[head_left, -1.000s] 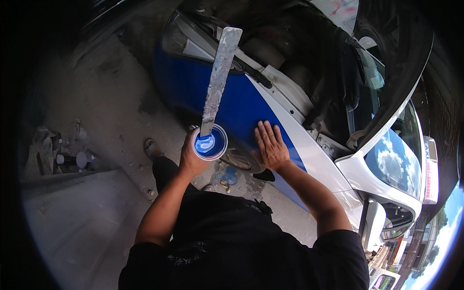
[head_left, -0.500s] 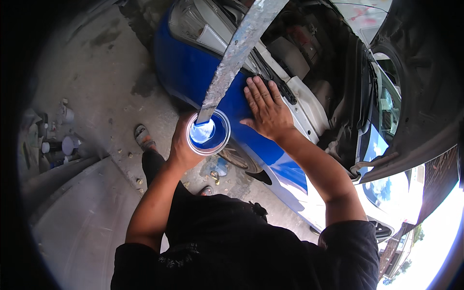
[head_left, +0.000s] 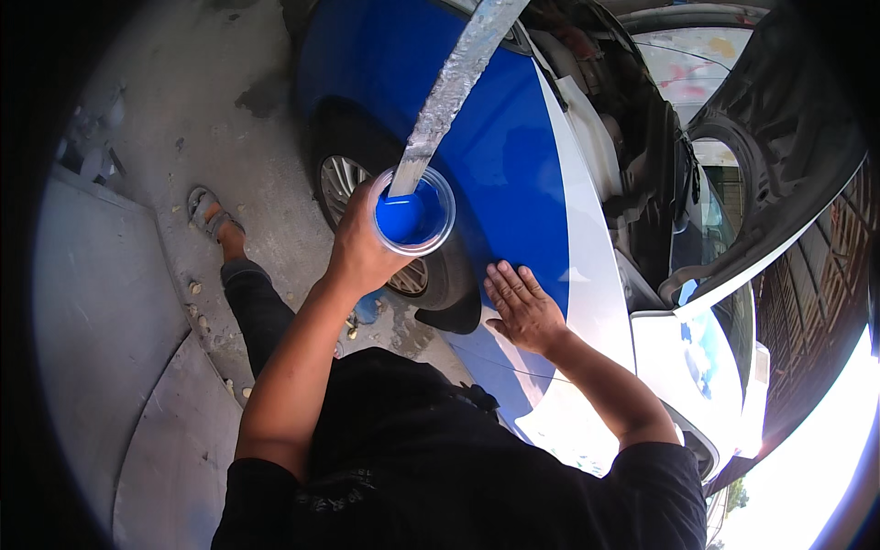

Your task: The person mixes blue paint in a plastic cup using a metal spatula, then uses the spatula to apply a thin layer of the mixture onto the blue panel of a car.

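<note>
- Two hands at work: left hand (head_left: 359,249) wrapped round a clear cup (head_left: 412,211) of blue paint, right hand (head_left: 521,307) spread flat, fingers released, on the blue panel (head_left: 495,147).
- Cup held up over the wheel (head_left: 353,197), close beside the panel, mouth upward and near level; paint pooled in the bottom.
- Long grey stick (head_left: 454,78), crusted with dried paint, standing in the cup and leaning away up over the panel.
- Worth keeping the cup level while held this near the bodywork; a tilt toward the panel likely to spill blue down it or onto the tyre.
- Best to steady the stick against the cup rim; so long a lever, left loose, could tip the cup or swing against the finish.
- For judging cup colour against panel colour, if that is the step, better done with the cup brought right beside a sunlit patch of blue, away from the shadow under the wheel arch.
- Right palm resting just behind the arch, near the edge where blue meets the white panel (head_left: 587,275); light contact only advised, dragging a dusty hand likely to mark the surface.
- Cannot tell whether the panel is wet or dry under the palm; safest treated as fresh.
- Footing to mind as well: sandalled foot (head_left: 209,213) on rough concrete (head_left: 183,110) strewn with small stones, weight leaning toward the car.
</note>
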`<state>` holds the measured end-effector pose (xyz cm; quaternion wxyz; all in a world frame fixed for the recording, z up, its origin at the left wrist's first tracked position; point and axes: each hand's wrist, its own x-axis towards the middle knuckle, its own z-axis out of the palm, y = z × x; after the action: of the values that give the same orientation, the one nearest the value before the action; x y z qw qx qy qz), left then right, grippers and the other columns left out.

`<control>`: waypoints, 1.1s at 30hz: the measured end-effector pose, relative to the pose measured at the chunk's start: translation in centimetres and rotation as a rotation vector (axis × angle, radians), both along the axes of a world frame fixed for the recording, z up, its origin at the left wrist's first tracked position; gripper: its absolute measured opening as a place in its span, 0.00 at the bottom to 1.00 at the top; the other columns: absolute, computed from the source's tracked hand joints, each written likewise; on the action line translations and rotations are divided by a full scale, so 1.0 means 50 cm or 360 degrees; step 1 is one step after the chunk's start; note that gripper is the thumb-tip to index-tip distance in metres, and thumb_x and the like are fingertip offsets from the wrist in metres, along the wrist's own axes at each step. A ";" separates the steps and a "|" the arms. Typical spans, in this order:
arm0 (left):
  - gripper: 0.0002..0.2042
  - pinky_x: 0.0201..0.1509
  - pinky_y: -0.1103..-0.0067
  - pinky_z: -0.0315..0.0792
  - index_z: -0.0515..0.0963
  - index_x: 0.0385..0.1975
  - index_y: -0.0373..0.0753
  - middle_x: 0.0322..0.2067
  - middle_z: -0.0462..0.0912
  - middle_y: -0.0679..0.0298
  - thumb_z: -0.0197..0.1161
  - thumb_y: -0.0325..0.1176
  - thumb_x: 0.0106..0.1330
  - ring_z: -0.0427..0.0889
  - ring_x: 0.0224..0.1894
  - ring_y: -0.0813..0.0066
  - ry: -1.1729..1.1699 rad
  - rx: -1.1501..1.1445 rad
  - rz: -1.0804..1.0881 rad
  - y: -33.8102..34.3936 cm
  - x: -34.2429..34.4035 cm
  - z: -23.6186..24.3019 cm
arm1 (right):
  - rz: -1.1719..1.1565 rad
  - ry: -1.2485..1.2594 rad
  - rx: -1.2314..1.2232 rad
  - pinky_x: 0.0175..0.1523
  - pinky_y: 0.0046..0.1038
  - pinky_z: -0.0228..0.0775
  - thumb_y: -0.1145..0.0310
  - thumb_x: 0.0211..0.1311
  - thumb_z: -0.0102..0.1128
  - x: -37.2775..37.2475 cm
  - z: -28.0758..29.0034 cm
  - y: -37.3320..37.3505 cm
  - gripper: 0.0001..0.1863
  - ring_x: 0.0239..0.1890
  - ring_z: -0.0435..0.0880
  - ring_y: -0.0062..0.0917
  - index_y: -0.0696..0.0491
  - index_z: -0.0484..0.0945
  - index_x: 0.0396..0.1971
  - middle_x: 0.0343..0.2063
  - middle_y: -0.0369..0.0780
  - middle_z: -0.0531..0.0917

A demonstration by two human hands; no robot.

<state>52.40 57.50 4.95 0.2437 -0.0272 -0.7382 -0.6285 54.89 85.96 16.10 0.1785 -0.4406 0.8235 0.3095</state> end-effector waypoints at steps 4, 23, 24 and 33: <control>0.42 0.57 0.66 0.71 0.63 0.59 0.35 0.52 0.74 0.51 0.80 0.34 0.43 0.75 0.55 0.55 0.0020 0.0063 -0.0135 0.020 0.029 -0.017 | 0.0123 -0.0130 -0.0713 0.56 0.34 0.73 0.64 0.59 0.63 0.007 0.034 0.006 0.23 0.51 0.81 0.37 0.61 0.75 0.51 0.47 0.48 0.81; 0.39 0.59 0.65 0.69 0.68 0.57 0.40 0.51 0.75 0.55 0.78 0.35 0.41 0.73 0.55 0.54 0.0116 -0.0243 -0.0746 0.072 -0.005 -0.015 | -0.1513 -0.0502 -0.2810 0.46 0.27 0.76 0.68 0.65 0.61 -0.110 0.126 -0.109 0.09 0.41 0.84 0.25 0.57 0.74 0.40 0.36 0.41 0.84; 0.41 0.61 0.64 0.68 0.67 0.58 0.41 0.53 0.74 0.56 0.79 0.33 0.40 0.73 0.56 0.54 0.0073 -0.0258 -0.0799 0.071 -0.004 -0.011 | -0.1498 -0.0561 -0.2768 0.46 0.27 0.77 0.69 0.65 0.61 -0.112 0.123 -0.094 0.09 0.40 0.85 0.25 0.57 0.75 0.39 0.35 0.42 0.84; 0.36 0.55 0.67 0.72 0.67 0.57 0.41 0.51 0.76 0.55 0.77 0.33 0.46 0.76 0.54 0.56 0.0001 -0.0025 -0.0469 0.064 -0.014 -0.011 | -0.1638 -0.0075 -0.3103 0.43 0.28 0.79 0.68 0.66 0.59 -0.016 0.102 -0.092 0.09 0.35 0.86 0.26 0.57 0.74 0.40 0.33 0.43 0.85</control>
<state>51.69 60.70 4.38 0.1488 -0.1374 -0.7309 -0.6517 54.07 81.36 21.20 -0.1224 -0.0027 0.7960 -0.5928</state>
